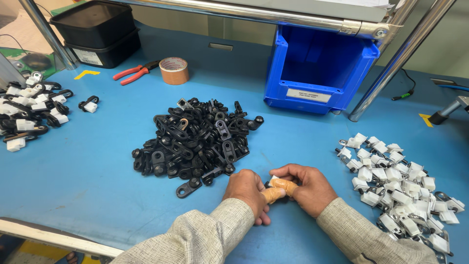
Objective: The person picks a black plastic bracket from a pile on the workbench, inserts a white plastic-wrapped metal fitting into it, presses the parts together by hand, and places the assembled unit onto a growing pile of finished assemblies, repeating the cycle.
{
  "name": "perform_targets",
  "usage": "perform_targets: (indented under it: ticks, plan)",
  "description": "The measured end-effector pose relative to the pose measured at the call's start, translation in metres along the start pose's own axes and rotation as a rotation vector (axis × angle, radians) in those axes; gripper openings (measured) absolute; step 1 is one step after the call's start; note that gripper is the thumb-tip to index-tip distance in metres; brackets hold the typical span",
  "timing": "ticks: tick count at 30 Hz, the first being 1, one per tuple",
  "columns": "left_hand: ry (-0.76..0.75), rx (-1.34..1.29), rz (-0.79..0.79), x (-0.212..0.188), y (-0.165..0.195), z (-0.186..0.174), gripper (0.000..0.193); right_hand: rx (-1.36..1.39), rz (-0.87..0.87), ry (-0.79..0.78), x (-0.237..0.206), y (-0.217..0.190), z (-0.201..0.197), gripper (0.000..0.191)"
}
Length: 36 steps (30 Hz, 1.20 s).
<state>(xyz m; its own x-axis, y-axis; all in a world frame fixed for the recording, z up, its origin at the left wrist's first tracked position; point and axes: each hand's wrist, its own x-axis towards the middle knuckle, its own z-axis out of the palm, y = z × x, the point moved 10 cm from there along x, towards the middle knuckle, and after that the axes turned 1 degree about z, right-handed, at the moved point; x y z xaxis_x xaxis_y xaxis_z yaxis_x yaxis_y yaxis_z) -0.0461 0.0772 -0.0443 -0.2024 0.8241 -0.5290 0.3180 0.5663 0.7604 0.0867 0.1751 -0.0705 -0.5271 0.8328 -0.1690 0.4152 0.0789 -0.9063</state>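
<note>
Your left hand and right hand meet on the blue surface, just in front of the heap of black plastic clips, and both have their fingers closed on one small piece pinched between them. That small black-and-white part is almost wholly hidden: only a sliver of white and a dark edge show above your thumbs, which wear tan finger cots, so its shape cannot be made out. One loose black clip lies apart at the near edge of the heap, just left of your left hand. To the right of the heap spreads a pile of white plastic blocks with metal brackets, its near end cut off by the frame. Well to the left of the heap sits a cluster of joined black-and-white assemblies, also cut off at the edge. Behind the heap lie red-handled pliers and a roll of brown tape, with stacked black bins further left and an open blue plastic bin to the right, its inside in shadow.
</note>
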Motion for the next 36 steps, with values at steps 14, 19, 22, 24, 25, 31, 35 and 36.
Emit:
perform_targets:
  ticks: [14,19,22,24,25,31,35,36]
  plan:
    - [0.027,0.066,-0.002,-0.006,0.007,-0.009,0.015,-0.087,-0.095,0.134,-0.018,-0.026,0.002,0.027]
    - [0.052,0.065,0.048,-0.006,0.009,-0.010,0.015,-0.311,-0.084,0.265,-0.034,-0.039,-0.001,0.029]
    - [0.089,-0.051,0.065,-0.009,0.006,-0.009,0.012,-0.116,-0.005,0.247,-0.032,-0.029,-0.001,0.031]
    - [0.137,-0.177,-0.010,-0.013,-0.004,-0.006,0.026,-0.008,0.044,0.228,-0.030,-0.021,-0.001,0.031]
    - [0.134,-0.190,-0.016,-0.013,-0.004,-0.004,0.032,0.007,0.055,0.222,-0.029,-0.018,-0.001,0.031]
    - [0.134,-0.219,0.046,-0.010,-0.007,0.000,0.032,0.078,0.093,0.147,-0.027,-0.009,0.002,0.034]
    - [0.164,-0.163,0.139,-0.011,-0.002,0.003,0.030,0.133,0.166,0.161,-0.028,-0.003,0.000,0.030]
    - [0.178,-0.141,0.173,-0.012,0.000,0.003,0.029,0.147,0.184,0.173,-0.029,-0.001,-0.002,0.030]
